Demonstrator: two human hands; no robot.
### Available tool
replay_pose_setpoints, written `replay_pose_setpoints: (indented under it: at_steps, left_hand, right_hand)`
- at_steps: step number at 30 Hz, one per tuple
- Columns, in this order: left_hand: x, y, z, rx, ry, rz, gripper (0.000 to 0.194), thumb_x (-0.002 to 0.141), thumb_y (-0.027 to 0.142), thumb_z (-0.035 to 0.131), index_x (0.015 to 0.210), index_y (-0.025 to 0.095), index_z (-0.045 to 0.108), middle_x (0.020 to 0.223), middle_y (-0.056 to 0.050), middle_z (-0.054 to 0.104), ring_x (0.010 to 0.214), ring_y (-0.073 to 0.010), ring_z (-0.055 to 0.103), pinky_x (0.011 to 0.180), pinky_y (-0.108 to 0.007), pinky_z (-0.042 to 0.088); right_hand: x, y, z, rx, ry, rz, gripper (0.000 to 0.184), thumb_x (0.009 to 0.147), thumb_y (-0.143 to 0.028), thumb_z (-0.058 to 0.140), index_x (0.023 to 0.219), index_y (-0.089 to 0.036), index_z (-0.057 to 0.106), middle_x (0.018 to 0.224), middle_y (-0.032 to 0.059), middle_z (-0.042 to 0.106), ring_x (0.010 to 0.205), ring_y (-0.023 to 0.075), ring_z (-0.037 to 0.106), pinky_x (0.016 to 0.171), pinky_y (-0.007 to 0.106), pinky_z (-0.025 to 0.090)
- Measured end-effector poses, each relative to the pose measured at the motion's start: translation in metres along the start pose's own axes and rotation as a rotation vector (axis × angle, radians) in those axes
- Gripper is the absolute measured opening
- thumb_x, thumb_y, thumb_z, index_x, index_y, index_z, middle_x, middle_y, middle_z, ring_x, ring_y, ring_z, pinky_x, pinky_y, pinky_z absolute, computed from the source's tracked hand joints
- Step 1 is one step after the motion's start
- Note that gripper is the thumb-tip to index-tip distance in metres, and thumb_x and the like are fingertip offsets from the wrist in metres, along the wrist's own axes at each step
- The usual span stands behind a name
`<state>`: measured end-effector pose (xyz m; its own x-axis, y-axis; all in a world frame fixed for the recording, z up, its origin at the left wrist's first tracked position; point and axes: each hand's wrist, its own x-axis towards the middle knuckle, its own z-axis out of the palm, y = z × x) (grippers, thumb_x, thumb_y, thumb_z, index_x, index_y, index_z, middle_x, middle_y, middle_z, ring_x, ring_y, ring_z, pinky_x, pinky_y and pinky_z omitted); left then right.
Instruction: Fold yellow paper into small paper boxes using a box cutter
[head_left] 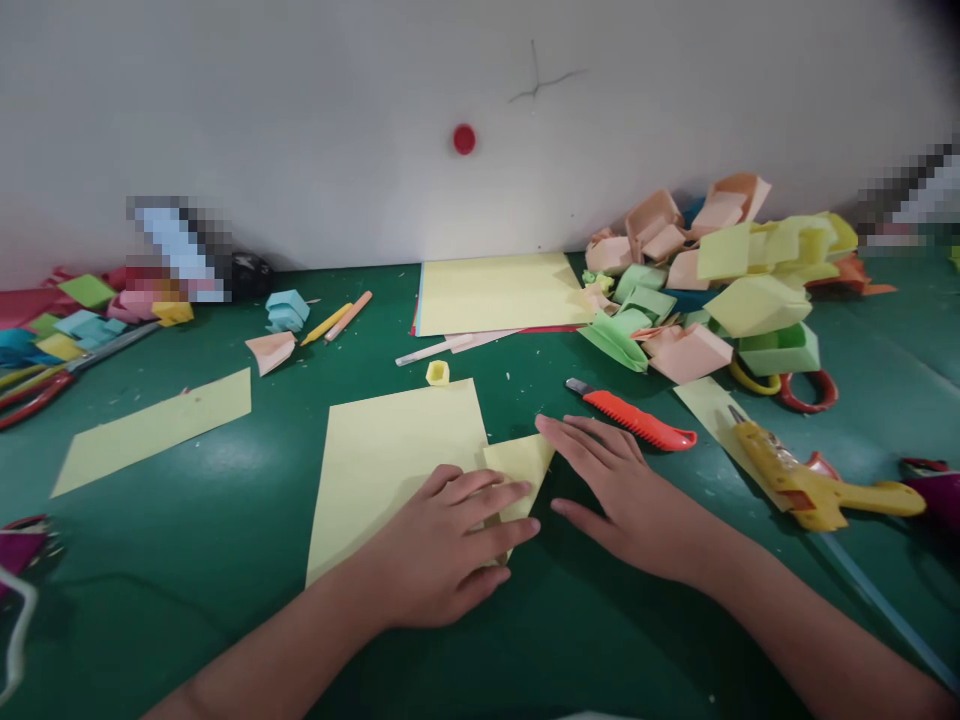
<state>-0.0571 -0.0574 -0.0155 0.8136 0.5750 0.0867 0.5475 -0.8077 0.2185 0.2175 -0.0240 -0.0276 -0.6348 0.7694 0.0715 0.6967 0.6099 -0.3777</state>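
My left hand [461, 545] lies flat with its fingers spread over a small folded piece of yellow paper [517, 460], covering its lower left part. Just to the right, my right hand [607, 485] has its fingers stretched out, with the fingertips at the upper right corner of that folded piece. Under and beside my left wrist is a larger pale yellow sheet [397, 450] on the green table. A tiny yellow folded paper cup [437, 373] stands at its top edge. An orange box cutter [637, 418] with its blade showing lies beyond my right hand.
A yellow hot glue gun [817, 480] rests on a paper strip [720, 425] at the right. Folded paper pieces [675, 300] pile up behind it. A stack of sheets [499, 295] lies by the wall. Left are scissors [52, 385], another strip [161, 425] and two pencils [337, 318].
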Motion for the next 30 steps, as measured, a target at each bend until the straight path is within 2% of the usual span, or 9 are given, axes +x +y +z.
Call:
replay_pose_setpoints:
  at_steps: [5,11,13,16,20,25,30]
  left_hand:
    - [-0.002,0.001,0.000,0.041,0.079,0.111,0.039,0.101,0.026,0.051,0.139,0.029,0.056,0.158,-0.001,0.045,0.147,-0.0253,0.038,0.113,-0.041,0.040]
    - [-0.002,0.001,-0.002,0.044,0.119,0.081,0.043,0.098,0.018,0.054,0.138,0.031,0.056,0.162,-0.002,0.037,0.152,-0.0281,0.029,0.115,-0.044,0.041]
    - [-0.002,-0.001,-0.001,0.010,0.096,0.072,0.045,0.098,0.017,0.051,0.141,0.031,0.052,0.162,-0.003,0.037,0.150,-0.0263,0.034,0.115,-0.042,0.042]
    - [-0.002,-0.005,0.002,-0.053,0.075,0.082,0.048,0.101,0.020,0.046,0.149,0.024,0.043,0.157,-0.009,0.046,0.139,-0.0233,0.050,0.110,-0.042,0.046]
    - [-0.003,-0.008,0.002,-0.137,0.041,0.053,0.046,0.102,0.024,0.048,0.148,0.022,0.043,0.143,-0.009,0.060,0.129,-0.0227,0.057,0.105,-0.042,0.048]
    - [-0.003,-0.009,0.001,-0.124,0.074,0.004,0.036,0.101,0.032,0.054,0.136,0.022,0.055,0.129,-0.009,0.067,0.114,-0.0230,0.064,0.098,-0.042,0.048]
    - [-0.001,-0.008,0.002,-0.108,0.090,-0.008,0.027,0.099,0.032,0.057,0.124,0.022,0.062,0.121,-0.007,0.069,0.107,-0.0217,0.064,0.094,-0.040,0.047]
  right_hand:
    - [0.000,0.003,-0.001,0.056,0.026,0.031,0.067,0.099,-0.033,0.054,0.158,-0.033,0.023,0.154,0.0082,0.047,0.145,0.0300,0.036,0.113,0.058,0.041]
    - [0.000,0.012,-0.011,0.143,0.057,0.008,0.050,0.095,-0.029,0.058,0.144,-0.031,0.046,0.141,0.0086,0.057,0.134,0.0299,0.047,0.109,0.056,0.045]
    - [-0.001,0.015,-0.014,0.174,0.067,-0.037,0.042,0.092,-0.020,0.057,0.133,-0.030,0.055,0.136,0.0078,0.060,0.132,0.0283,0.048,0.108,0.053,0.046]
    - [-0.003,0.017,-0.019,0.172,0.049,-0.138,0.034,0.088,-0.009,0.054,0.112,-0.030,0.066,0.132,0.0056,0.062,0.129,0.0267,0.050,0.105,0.049,0.047]
    - [-0.004,0.018,-0.022,0.139,-0.011,-0.232,0.020,0.093,-0.016,0.057,0.094,-0.030,0.072,0.125,0.0032,0.065,0.121,0.0254,0.054,0.101,0.046,0.048]
    - [-0.004,0.015,-0.020,0.160,-0.054,-0.261,0.013,0.097,-0.030,0.061,0.095,-0.031,0.073,0.122,0.0025,0.066,0.120,0.0238,0.053,0.099,0.043,0.048]
    - [-0.001,0.009,-0.011,0.199,-0.050,-0.239,0.012,0.099,-0.033,0.060,0.095,-0.027,0.070,0.118,0.0039,0.066,0.118,0.0237,0.053,0.100,0.044,0.046]
